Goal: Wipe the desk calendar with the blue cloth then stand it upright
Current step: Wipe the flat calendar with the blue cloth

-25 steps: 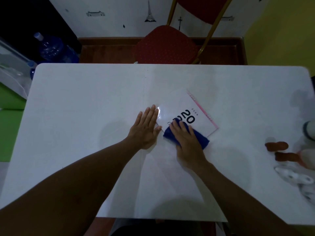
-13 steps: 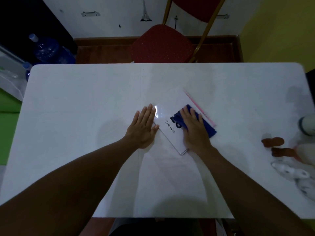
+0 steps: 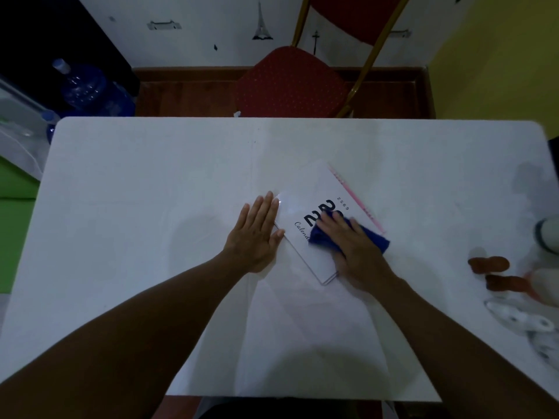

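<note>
Right hand (image 3: pixel 354 246) presses the blue cloth (image 3: pixel 320 238) on the flat white desk calendar (image 3: pixel 314 204), centre frame; left hand (image 3: pixel 257 234) lies open, bracing. Wiping underway, standing it upright remains.

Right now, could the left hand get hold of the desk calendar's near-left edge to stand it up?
Probably yes. The left hand lies flat on the white table, its fingertips and thumb touching the desk calendar along that edge, with nothing between. The right hand still presses the blue cloth on it.
</note>
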{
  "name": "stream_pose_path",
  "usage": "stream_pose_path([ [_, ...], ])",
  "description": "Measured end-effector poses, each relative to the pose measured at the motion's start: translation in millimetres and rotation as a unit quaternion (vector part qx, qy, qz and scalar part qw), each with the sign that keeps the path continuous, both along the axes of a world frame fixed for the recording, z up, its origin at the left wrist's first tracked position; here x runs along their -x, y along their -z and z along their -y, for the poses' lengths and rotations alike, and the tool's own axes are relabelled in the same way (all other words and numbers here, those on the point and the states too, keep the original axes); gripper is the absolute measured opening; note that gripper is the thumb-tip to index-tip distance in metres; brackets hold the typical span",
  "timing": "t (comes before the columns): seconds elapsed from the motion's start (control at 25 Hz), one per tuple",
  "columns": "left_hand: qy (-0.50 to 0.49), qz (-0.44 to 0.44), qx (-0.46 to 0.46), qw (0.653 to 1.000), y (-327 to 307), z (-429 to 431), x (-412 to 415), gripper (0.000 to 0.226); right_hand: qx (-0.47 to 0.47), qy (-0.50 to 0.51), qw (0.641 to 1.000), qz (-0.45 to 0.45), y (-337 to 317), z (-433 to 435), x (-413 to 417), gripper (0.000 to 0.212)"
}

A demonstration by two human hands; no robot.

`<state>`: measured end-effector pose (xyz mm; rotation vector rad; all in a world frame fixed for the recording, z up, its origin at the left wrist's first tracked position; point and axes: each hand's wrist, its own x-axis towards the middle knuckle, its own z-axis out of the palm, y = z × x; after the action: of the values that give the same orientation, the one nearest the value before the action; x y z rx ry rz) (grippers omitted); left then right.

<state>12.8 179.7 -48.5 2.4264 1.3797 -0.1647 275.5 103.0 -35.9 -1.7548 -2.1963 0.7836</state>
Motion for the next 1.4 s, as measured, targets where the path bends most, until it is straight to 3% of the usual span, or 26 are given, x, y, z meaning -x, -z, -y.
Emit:
stream_pose_path([
  [0.28, -0.004, -0.001, 0.002, 1.000, 1, 0, 1, 0.071, -0.012, 0.047, 0.998, 0.033, 8, -99, 25, 0.063],
  [0.44, -0.003, -0.004, 0.017, 1.000, 2, 0, 0, 0.071, -0.031, 0.010, 0.999, 0.018, 8, -55, 37, 0.065],
  [0.64, -0.007, -0.011, 0.030, 0.999, 1, -2, -1, 0.071, 0.019, -0.040, 0.999, -0.007, -9, 25, 47, 0.066],
  [0.8, -0.009, -0.010, 0.025, 1.000, -1, -1, -1, 0.072, 0.102, -0.031, 0.990, -0.096, -36, 45, 45, 0.059],
  [0.96, -0.013, -0.001, 0.035, 0.999, -2, -1, -2, 0.072, 0.148, 0.010, 0.974, -0.174, -63, 12, 41, 0.032],
  [1.04, -0.014, 0.006, 0.038, 0.999, -3, 0, -2, 0.073, 0.175, 0.070, 0.962, -0.197, -65, -19, 32, 0.040],
  [1.12, -0.013, 0.005, 0.031, 0.999, -4, 0, -2, 0.075, 0.147, 0.142, 0.969, -0.137, -58, -42, 20, 0.067],
  [1.2, -0.013, 0.002, 0.026, 1.000, -4, 1, -2, 0.075, 0.045, 0.184, 0.981, -0.046, -47, -43, 21, 0.074],
  [1.28, -0.014, 0.000, 0.024, 1.000, -5, 0, -2, 0.075, -0.042, 0.111, 0.993, 0.007, -31, -26, 34, 0.062],
  [1.4, -0.010, -0.004, 0.030, 1.000, -4, 0, -2, 0.075, -0.070, -0.066, 0.988, 0.122, -1, 4, 43, 0.055],
])
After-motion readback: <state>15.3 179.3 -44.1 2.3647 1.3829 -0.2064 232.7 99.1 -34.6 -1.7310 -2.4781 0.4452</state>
